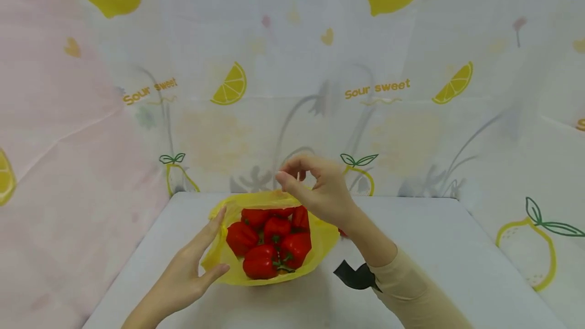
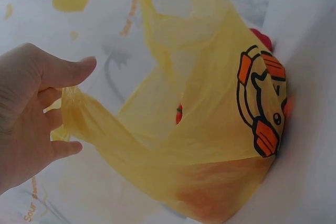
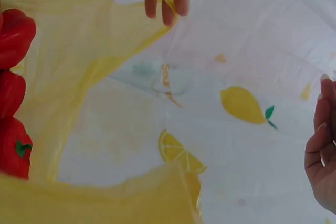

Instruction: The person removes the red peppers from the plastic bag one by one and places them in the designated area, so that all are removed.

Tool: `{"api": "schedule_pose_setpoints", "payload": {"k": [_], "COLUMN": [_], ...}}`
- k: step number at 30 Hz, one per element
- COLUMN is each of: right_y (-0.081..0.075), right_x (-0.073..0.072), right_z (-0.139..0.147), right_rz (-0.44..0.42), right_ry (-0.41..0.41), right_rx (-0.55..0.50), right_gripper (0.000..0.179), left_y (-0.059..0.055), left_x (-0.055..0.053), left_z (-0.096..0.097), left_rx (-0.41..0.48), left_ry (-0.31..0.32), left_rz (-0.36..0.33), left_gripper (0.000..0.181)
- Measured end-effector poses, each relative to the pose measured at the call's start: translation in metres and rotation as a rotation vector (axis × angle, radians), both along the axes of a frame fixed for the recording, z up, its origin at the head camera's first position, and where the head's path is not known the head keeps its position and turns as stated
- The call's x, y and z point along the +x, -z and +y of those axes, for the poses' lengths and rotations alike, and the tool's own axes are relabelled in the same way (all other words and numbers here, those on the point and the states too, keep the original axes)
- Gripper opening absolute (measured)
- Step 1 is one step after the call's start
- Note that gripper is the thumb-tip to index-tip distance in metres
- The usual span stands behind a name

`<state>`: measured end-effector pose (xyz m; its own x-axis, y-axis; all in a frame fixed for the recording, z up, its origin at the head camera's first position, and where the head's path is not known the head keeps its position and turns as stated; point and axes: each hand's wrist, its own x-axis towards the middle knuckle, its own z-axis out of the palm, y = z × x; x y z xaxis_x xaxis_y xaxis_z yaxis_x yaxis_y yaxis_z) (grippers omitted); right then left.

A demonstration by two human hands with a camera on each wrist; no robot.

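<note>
Head view: a yellow plastic bag (image 1: 323,241) stands on the white table (image 1: 411,248), just below the middle of the frame, its mouth wide and facing the camera. Several red bell peppers (image 1: 260,262) lie heaped inside it, green stems showing on some. The left hand (image 1: 191,267), at lower left, reaches to the bag's left rim; its fingers are held out nearly straight, with the thumb spread away from them. The right hand (image 1: 320,187) is over the bag's upper right edge in the picture, fingers loosely bent toward the thumb (whether their tips meet, I cannot tell).

On the left wrist camera, one bag handle (image 2: 79,111) is bunched over the left fingers at the left of the frame, the thumb stretched out above it and the little finger apart below. A black-and-orange cartoon print (image 2: 265,136) covers the bag's side at right.

The right wrist camera shows the right hand at the right edge, curled softly and well apart from the bag, while the left fingers hang down at top centre with the yellow strip across them. Peppers fill the left edge there.

A small red patch (image 1: 342,233) shows just beside the bag's right side in the head view, near a beige sleeve (image 1: 407,288) and a dark strip (image 1: 356,274). Behind everything hangs a lemon-patterned backdrop (image 1: 283,65).
</note>
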<state>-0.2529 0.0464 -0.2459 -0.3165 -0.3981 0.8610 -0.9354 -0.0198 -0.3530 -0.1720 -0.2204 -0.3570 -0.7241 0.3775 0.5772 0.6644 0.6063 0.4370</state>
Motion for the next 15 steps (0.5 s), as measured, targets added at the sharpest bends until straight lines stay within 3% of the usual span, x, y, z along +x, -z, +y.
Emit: {"api": "schedule_pose_setpoints", "payload": {"k": [6,10,15], "right_y": [-0.009,-0.004,0.01], "right_x": [0.002,-0.004,-0.021], "right_z": [-0.031,-0.049,-0.061], "right_rz": [0.258,0.393,0.407], "right_ry": [-0.095,-0.001,0.129], "right_rx": [0.111,0.242,0.298], "right_gripper": [0.009,0.009,0.011], "left_y": [-0.003,-0.005,-0.003], "left_x": [0.003,0.004,0.004], "left_z": [0.002,0.004,0.007], "left_rx": [0.0,0.002,0.016], "left_ry": [-0.027,-0.035,0.0], "left_rz": [-0.063,-0.078,-0.062], "left_gripper": [0.102,0.104,0.102]}}
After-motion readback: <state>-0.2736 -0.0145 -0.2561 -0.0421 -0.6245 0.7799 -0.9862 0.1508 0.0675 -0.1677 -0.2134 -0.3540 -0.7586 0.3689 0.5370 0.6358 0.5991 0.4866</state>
